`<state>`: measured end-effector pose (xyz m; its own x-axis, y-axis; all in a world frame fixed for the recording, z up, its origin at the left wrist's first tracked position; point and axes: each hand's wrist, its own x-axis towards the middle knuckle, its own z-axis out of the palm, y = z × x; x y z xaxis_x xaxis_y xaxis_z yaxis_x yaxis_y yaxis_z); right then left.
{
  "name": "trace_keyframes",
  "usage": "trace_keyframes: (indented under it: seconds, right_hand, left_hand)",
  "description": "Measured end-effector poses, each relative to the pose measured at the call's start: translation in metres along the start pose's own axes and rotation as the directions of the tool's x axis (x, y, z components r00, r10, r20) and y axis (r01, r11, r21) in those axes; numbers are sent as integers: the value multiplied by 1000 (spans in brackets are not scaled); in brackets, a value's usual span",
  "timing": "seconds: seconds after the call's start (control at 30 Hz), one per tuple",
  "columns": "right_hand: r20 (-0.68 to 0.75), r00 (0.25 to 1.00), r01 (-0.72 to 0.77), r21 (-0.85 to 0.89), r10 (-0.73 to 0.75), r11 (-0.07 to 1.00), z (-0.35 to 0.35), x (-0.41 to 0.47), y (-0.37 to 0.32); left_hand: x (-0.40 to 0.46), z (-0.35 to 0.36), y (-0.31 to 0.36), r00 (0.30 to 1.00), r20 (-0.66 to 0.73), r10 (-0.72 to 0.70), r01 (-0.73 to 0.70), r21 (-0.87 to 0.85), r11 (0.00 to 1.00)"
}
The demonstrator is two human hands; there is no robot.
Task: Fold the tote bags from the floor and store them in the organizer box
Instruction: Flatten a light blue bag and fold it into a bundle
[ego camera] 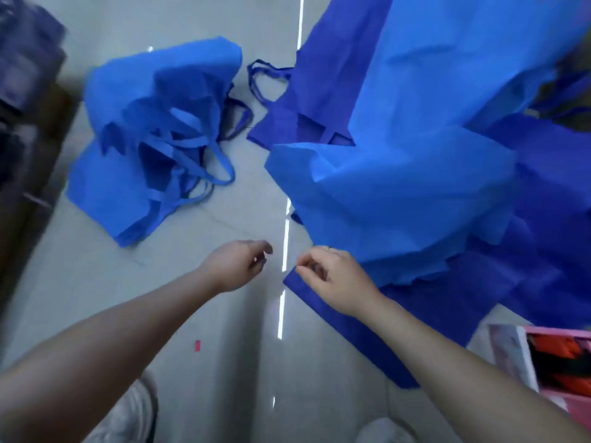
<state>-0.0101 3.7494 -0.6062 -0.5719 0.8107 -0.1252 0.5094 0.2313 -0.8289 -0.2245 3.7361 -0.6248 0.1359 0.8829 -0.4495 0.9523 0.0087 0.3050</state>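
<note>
Navy tote bag [367, 318] lies flat on the floor [179, 282], corner nearest you.
Your right hand [332, 279] pinches that corner to lift it; your left hand [238, 263], fingers loosely curled, holds nothing; the pink organizer box [511, 353] waits beside.

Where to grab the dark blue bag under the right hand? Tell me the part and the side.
Take the dark blue bag by its near-left corner, coming from the left over bare floor. That corner lies flat and exposed, while lighter bags cover its far side. The right hand is already at that corner; the left hand holds nothing.
</note>
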Motion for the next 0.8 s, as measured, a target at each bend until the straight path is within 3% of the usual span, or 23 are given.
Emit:
trace_keyframes:
  seconds: [0.1,0.27,0.37,0.43,0.5,0.6,0.7,0.77,0.8]
  right_hand:
    - [72,997,39,-77,-34,996,24,49,-33]
    - [144,989,8,-153,14,988,55,117,-64]
    - [60,996,-51,-132,59,990,64,139,-72]
    - [-2,994,-110,-94,110,990,68,150,-80]
    - [-31,989,-145,-100,143,984,70,161,-89]
    - [-132,983,-157,-259,126,953,67,176,-97]
    - [-320,947,-172,-569,-24,804,53,178,-94]
    - [-400,909,-254,-754,-116,605,37,173,-80]
    - [-405,912,-319,-802,-67,506,27,169,-74]
  left_hand:
    - [-19,-23,-56,990,-99,-105,106,12,994]
    - [-16,-64,-128,964,-240,-118,148,114,982]
    - [9,-100,-161,882,-469,32,74,206,976]
    - [32,-126,-181,790,-612,40,105,199,974]
    - [52,-152,-191,753,-657,-26,165,151,975]
    - [82,-174,-197,770,-627,-119,209,71,975]
    - [100,-171,-187,837,-544,-59,106,56,993]
    - [105,-155,-171,863,-499,70,-30,89,996]
    - [104,-144,-162,866,-484,127,-104,73,992]
